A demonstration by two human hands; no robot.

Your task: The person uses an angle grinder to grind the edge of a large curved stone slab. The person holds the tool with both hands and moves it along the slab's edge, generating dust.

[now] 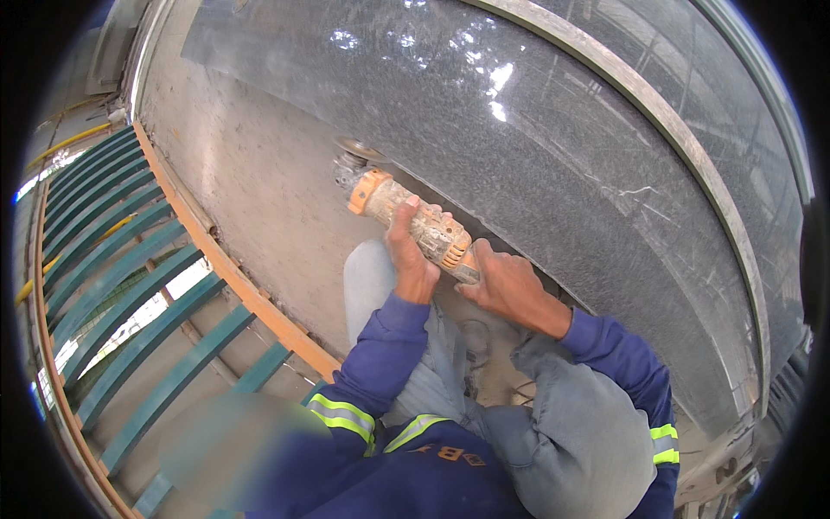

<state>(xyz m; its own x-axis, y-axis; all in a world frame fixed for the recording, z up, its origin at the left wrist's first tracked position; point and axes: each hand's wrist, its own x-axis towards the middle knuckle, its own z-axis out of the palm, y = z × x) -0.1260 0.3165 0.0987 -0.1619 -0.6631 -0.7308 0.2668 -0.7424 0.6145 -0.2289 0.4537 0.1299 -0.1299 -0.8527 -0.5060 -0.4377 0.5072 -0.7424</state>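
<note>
A dusty orange angle grinder lies across the space in front of my knees, its head pointing to the far left. My left hand is closed around the middle of its body, with the thumb on top. My right hand grips the rear end. The grinder's disc is at the edge of a dark grey, speckled polished stone slab; whether it touches the edge I cannot tell.
Along the left runs a railing with green bars and an orange rail. The dusty floor stretches between railing and slab. A metal-framed glass panel stands at the far right. A yellow hose passes beyond the railing.
</note>
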